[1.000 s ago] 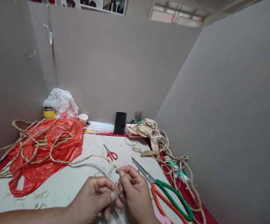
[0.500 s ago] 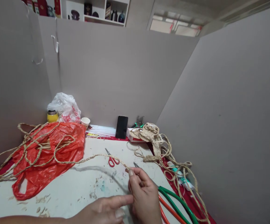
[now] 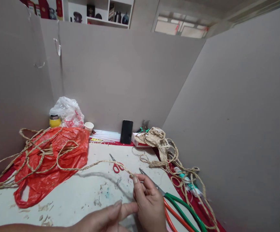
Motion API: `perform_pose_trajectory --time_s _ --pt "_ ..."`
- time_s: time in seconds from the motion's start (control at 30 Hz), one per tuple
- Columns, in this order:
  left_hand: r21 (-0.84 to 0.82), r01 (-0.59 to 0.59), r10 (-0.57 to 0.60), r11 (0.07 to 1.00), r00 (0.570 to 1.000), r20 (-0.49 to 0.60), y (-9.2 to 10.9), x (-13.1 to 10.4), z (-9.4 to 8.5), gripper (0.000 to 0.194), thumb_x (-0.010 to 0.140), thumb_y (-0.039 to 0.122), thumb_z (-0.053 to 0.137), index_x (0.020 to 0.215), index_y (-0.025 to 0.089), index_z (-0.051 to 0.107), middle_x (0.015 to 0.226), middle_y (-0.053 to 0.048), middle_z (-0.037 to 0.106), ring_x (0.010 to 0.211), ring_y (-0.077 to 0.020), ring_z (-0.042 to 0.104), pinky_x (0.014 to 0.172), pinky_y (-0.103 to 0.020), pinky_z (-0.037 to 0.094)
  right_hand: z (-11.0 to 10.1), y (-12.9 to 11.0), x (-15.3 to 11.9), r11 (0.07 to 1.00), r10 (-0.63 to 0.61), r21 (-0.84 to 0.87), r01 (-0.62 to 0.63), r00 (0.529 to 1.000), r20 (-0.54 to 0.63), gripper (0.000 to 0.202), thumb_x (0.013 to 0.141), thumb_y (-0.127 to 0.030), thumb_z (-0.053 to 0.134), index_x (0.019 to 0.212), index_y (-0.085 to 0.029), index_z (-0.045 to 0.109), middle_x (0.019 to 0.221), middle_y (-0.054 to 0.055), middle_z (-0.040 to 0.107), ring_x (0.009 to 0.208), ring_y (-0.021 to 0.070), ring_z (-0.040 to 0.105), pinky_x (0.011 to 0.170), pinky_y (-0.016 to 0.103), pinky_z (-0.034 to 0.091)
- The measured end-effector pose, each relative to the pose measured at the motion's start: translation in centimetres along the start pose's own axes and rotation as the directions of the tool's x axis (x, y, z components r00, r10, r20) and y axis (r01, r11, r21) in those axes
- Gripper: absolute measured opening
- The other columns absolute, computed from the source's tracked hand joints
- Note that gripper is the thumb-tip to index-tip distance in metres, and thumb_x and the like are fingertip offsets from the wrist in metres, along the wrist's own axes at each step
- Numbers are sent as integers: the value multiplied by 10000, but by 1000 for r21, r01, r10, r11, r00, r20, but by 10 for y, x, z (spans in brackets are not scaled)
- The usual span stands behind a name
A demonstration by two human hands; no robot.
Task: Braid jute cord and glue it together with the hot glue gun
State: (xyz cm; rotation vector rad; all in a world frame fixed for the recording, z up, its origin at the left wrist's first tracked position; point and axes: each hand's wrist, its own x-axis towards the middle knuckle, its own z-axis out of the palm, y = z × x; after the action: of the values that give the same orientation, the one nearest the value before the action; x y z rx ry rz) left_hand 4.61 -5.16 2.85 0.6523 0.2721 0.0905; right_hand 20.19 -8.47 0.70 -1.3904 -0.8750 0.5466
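A thin braided straw cord [image 3: 93,164] runs from the red plastic bag [image 3: 75,154] to my right hand [image 3: 149,201], whose thumb and index finger pinch its end. My left hand [image 3: 111,216] lies just left of it, thumb raised and index finger reaching to the right hand's palm side; no object shows in it. Small scissors with red handles [image 3: 116,167] lie behind the cord. Larger shears with green handles [image 3: 183,204] and an orange-handled tool [image 3: 176,214] are partly behind my right hand.
Coiled braided cord [image 3: 154,138] lies at the back right and hangs along the right edge. At the back stand a black phone [image 3: 126,131], a paper cup [image 3: 89,126], a yellow jar [image 3: 55,121] and a white plastic bag [image 3: 68,111]. Straw scraps litter the board.
My left thumb has lifted up and away from its lower position. My right hand has shifted slightly, uncovering more of the shears' blades, and still pinches the cord.
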Motion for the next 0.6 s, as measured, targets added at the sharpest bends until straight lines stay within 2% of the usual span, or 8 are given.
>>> perform_pose_trajectory --time_s 0.07,0.13,0.2,0.27,0.33,0.37,0.53,0.6 --pt "-61 -73 72 995 997 -19 13 -7 13 697 722 638 615 1232 165 576 801 -96 711 515 -96 567 503 -159 362 0 -2 -2 998 -53 -20 53 999 6 305 856 -491 561 832 -189 594 520 -60 434 462 101 347 435 209 299" --pt "-26 -194 192 981 980 -53 27 -14 24 636 784 596 572 1289 213 521 910 -110 721 501 -98 593 481 -162 377 1 -6 -5 996 -89 -20 90 996 26 298 858 -483 557 813 -192 598 519 -55 440 466 109 364 445 218 313" --pt "119 -348 360 930 929 -91 39 -19 29 549 815 526 582 1265 214 541 918 -102 720 485 -99 587 476 -181 409 3 -11 -10 995 -94 -11 94 994 61 302 852 -482 557 784 -192 606 508 -53 433 462 114 365 449 228 309" --pt "322 -442 504 837 852 -142 47 -21 29 386 808 421 644 1093 160 646 829 -82 719 500 -90 575 518 -189 441 5 -15 -15 997 -77 -12 78 995 70 312 836 -487 569 767 -186 614 505 -55 414 464 112 348 457 235 292" --pt "469 -418 558 778 803 -211 51 -19 25 250 795 353 677 882 119 685 702 -62 705 473 -72 544 515 -175 434 6 -18 -18 999 -52 0 53 997 50 335 821 -508 574 758 -181 611 498 -66 368 458 104 301 444 235 249" --pt "500 -371 541 783 803 -250 52 -18 22 247 793 357 674 810 111 678 641 -56 692 438 -66 523 482 -167 417 5 -19 -19 999 -37 9 37 999 38 347 818 -519 573 753 -181 605 495 -72 343 456 100 279 436 233 226" --pt "512 -121 346 851 862 -370 54 -16 17 362 808 470 586 706 127 641 499 -40 642 335 -81 473 375 -178 372 0 -19 -10 998 37 48 -44 989 142 360 828 -540 559 762 -187 567 478 -94 308 431 82 233 409 215 173" --pt "658 -150 471 738 813 -343 54 -19 20 325 816 440 587 686 147 640 532 -33 653 400 -96 525 439 -198 424 -2 -21 -6 997 59 36 -67 980 192 359 833 -538 553 746 -189 553 480 -98 297 435 81 227 415 212 170"
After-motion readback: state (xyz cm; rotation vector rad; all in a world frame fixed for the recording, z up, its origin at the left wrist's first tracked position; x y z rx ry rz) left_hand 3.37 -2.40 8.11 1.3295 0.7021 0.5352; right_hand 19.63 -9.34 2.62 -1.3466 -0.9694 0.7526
